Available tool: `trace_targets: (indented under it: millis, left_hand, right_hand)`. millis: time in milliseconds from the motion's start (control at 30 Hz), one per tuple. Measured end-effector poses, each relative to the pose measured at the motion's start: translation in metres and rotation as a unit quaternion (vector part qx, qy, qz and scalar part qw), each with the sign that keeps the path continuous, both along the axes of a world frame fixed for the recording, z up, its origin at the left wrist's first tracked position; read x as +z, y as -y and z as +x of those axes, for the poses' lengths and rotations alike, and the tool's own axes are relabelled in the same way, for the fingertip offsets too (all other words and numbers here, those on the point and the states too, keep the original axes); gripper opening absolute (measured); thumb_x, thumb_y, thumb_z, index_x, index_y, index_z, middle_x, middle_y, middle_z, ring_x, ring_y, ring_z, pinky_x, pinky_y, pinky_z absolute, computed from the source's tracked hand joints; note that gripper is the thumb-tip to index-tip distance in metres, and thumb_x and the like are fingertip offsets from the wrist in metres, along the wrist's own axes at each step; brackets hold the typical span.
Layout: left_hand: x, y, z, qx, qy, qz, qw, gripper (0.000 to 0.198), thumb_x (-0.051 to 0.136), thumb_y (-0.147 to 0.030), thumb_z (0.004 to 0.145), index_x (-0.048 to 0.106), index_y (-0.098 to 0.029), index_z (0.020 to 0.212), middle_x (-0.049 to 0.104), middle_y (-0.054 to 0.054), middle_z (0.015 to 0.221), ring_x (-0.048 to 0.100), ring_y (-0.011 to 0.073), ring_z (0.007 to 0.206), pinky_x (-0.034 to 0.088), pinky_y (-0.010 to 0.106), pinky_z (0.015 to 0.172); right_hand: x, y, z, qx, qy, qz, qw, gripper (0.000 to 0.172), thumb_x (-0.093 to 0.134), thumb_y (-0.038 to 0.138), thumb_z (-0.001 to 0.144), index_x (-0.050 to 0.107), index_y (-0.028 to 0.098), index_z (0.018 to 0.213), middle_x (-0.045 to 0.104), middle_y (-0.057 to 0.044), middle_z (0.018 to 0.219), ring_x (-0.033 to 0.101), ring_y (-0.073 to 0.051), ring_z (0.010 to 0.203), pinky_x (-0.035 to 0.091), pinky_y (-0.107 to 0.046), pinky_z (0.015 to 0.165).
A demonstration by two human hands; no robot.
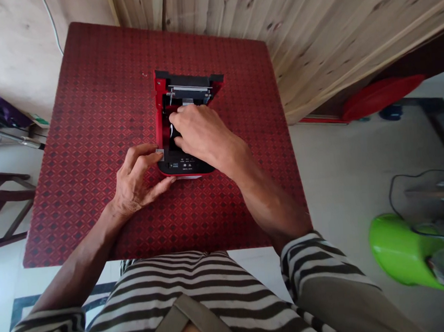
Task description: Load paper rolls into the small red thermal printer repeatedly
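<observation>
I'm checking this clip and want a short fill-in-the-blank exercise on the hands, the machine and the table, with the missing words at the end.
1. The left hand touches the near corner of the machine, while the ____ hand reaches into it.
2. The lid of the machine is not shut but ____.
3. The patterned tabletop is mainly ____ in colour.
4. The shirt has dark and light ____.

Missing words: right; open; red; stripes.

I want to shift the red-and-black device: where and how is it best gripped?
Probably by its lower body, from left and right at once: its left side looks straight, while the lid, raised at the far end, looks hinged.
</observation>
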State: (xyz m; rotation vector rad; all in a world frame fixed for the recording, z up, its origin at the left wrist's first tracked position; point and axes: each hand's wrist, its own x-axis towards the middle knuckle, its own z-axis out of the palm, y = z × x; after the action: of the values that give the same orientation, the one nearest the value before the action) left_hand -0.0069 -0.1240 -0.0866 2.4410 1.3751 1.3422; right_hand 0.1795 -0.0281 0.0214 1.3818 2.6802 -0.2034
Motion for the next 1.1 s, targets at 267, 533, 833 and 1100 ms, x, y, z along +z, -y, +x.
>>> trace_targets:
  millis: [267,533,833,1100]
  left_hand:
    - [0.002,-0.002,-0.003,-0.003,-0.007,-0.001,1.000,0.054,0.079,-0.053,0.096,0.058,-0.027,0.138,0.069,0.009,0.129,0.073,0.0253,0.117,0.066,0.044,0.100]
    - [0.007,-0.006,-0.005,-0.033,-0.001,0.015,0.999,0.063,0.084,-0.058,0.092,0.060,-0.023,0.140,0.070,0.011,0.132,0.071,0.0269,0.121,0.066,0.049,0.102]
    - [0.010,-0.005,-0.004,-0.021,0.000,0.010,1.000,0.057,0.084,-0.048,0.093,0.062,-0.024,0.140,0.070,0.008,0.132,0.070,0.0283,0.125,0.064,0.052,0.105]
    - [0.009,-0.006,-0.006,-0.030,0.002,0.013,0.999,0.059,0.086,-0.050,0.092,0.063,-0.022,0.139,0.071,0.009,0.131,0.070,0.0284,0.124,0.064,0.053,0.104]
  right_hand:
    - [0.022,0.031,0.023,-0.089,-0.119,0.051,0.988,0.028,0.061,0.015,0.100,0.068,0.017,0.127,0.073,-0.016,0.133,0.074,-0.030,0.110,0.061,-0.044,0.095]
    - [0.013,0.138,0.087,-0.100,-0.495,-0.097,0.858,0.023,0.081,0.026,0.091,0.069,0.032,0.109,0.077,-0.001,0.109,0.069,-0.017,0.075,0.057,-0.034,0.057]
    - [-0.109,0.165,0.062,-0.136,-0.496,-0.117,0.850,0.016,0.065,0.024,0.096,0.063,0.027,0.112,0.072,-0.003,0.106,0.068,-0.015,0.076,0.062,-0.032,0.067]
    - [-0.082,0.160,0.094,-0.168,-0.490,-0.158,0.841,0.036,0.085,0.036,0.090,0.072,0.025,0.121,0.077,-0.001,0.100,0.067,-0.013,0.067,0.059,-0.029,0.063]
